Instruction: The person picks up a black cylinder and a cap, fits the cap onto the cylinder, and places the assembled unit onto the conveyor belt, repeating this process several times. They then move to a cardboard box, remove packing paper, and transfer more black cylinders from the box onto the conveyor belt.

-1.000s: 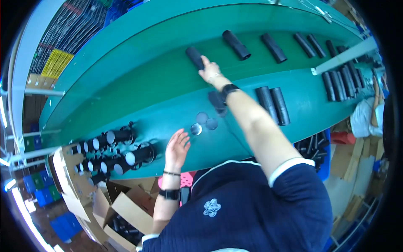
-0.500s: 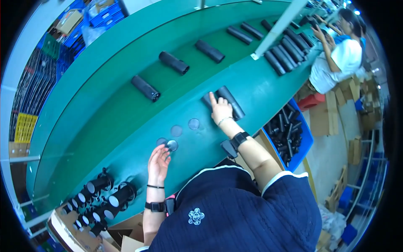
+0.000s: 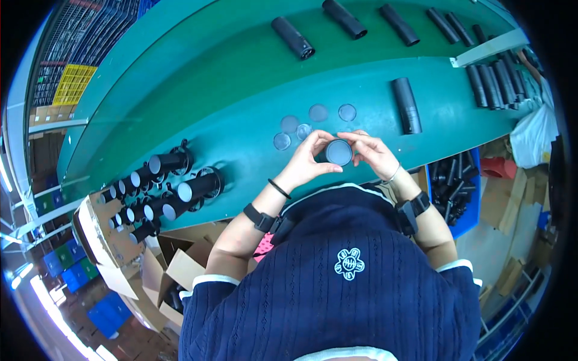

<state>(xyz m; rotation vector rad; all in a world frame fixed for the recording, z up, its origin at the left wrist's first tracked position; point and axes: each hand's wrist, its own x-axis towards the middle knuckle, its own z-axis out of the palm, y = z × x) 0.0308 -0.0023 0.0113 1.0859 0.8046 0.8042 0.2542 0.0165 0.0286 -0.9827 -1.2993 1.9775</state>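
Observation:
A black tube (image 3: 338,153) stands end-on to me between my two hands, with a grey round disc covering its facing end. My left hand (image 3: 306,161) curls round its left side, thumb below and fingers at the far rim. On the other side, the fingers of my right hand (image 3: 374,155) bend against the rim. Just beyond lie several loose round discs, such as a grey disc (image 3: 318,112) and a clear disc (image 3: 282,141). Another black tube (image 3: 407,107) rests on the green bench (image 3: 253,162) to the right. The held tube's lower part is hidden.
More black tubes (image 3: 293,38) lie spaced along the raised green belt (image 3: 235,66). At the left, several black mugs with handles (image 3: 195,186) lie on their sides. A pile of tubes (image 3: 497,84) sits right of a metal post. Below are a blue bin (image 3: 469,207) and cardboard boxes (image 3: 186,268).
My right hand has lifted one tube off the bench, and my left hand has left the discs to meet it. Both are now on that tube. The view has swung round.

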